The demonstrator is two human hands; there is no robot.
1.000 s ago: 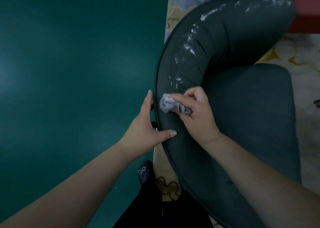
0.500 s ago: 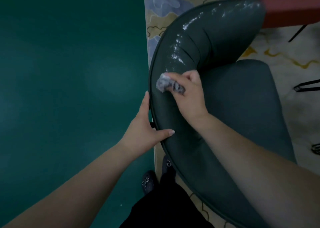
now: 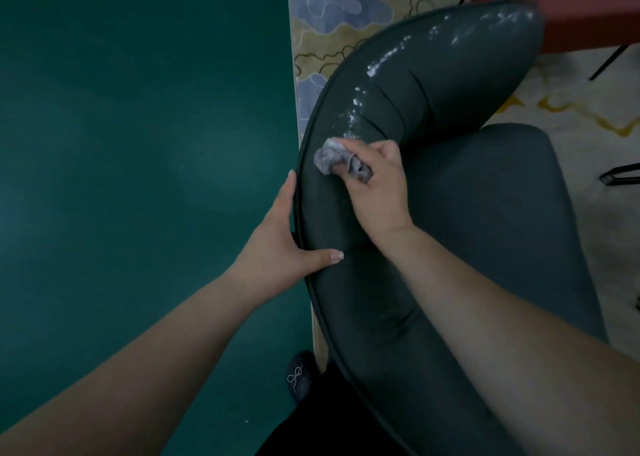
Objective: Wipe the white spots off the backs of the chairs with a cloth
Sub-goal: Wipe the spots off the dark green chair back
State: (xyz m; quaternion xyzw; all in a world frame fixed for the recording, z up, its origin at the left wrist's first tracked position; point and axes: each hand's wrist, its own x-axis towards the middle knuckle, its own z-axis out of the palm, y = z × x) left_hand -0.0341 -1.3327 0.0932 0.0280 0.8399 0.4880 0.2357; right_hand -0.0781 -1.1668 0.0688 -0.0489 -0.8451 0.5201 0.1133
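A dark grey padded chair (image 3: 502, 220) fills the right side, its curved backrest (image 3: 433, 84) arching up to the top right. White spots (image 3: 381, 64) run along the top of the backrest, from just above my right hand to its far end. My right hand (image 3: 377, 185) grips a crumpled grey cloth (image 3: 332, 159) and presses it onto the backrest just below the nearest spots. My left hand (image 3: 280, 244) holds the backrest's outer edge, thumb on top, fingers behind the rim.
A green floor (image 3: 138, 178) covers the left. Under the chair lies a patterned rug (image 3: 339, 19). A red chair (image 3: 588, 8) with thin black legs stands at the top right. My dark shoe (image 3: 299, 374) shows at the bottom.
My right hand has slid the cloth up along the backrest toward the remaining spots; the stretch below it now looks clean. My left hand keeps its hold on the rim.
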